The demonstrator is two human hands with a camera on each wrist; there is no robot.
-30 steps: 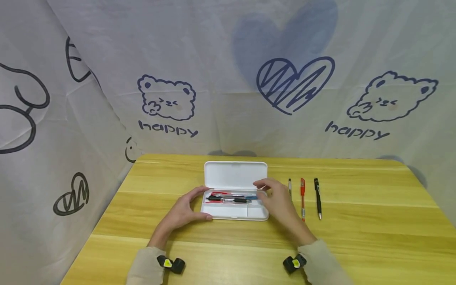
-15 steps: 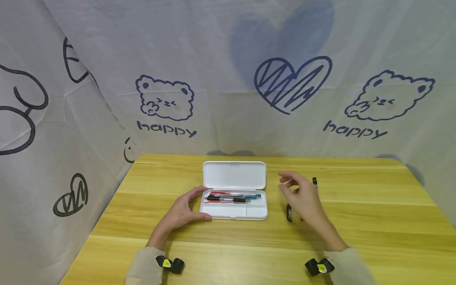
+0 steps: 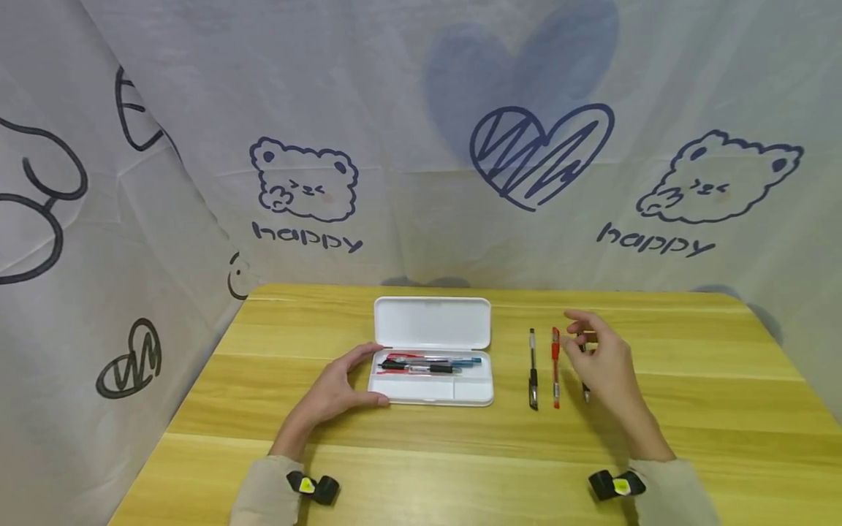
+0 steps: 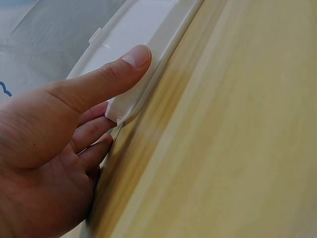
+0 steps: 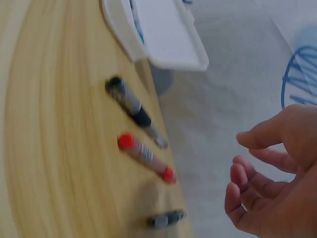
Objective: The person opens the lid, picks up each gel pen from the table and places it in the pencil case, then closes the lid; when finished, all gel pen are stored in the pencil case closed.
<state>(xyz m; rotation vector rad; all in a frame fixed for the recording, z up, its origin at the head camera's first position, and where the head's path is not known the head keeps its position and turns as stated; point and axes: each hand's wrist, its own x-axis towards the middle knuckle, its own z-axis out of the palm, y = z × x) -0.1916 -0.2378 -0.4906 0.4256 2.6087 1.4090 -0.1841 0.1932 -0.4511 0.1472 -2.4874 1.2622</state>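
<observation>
A white pencil case [image 3: 408,389] stands with its lid [image 3: 432,321] up on the table. My left hand [image 3: 337,391] holds its left end, thumb [image 4: 109,79] over the front rim and fingers round the end. Inside lie several pens, among them a black-gripped one [image 3: 442,370] and a blue one [image 3: 468,362]. Over the rightmost black pen [image 3: 586,395] hovers my right hand [image 3: 607,369], thumb and fingers apart with nothing between them; it partly hides that pen. To its left lie a red pen [image 3: 555,369] and a clear pen with a black grip [image 3: 533,372].
The wooden table [image 3: 434,453] ends at a hanging cloth [image 3: 408,219] printed with hearts and bears. Another cloth panel [image 3: 131,256] hangs along the left side. The loose pens lie roughly parallel, right of the case.
My right hand has left the case's right side and moved right, past the clear pen and the red pen, to above the black pen. The left hand stays on the case.
</observation>
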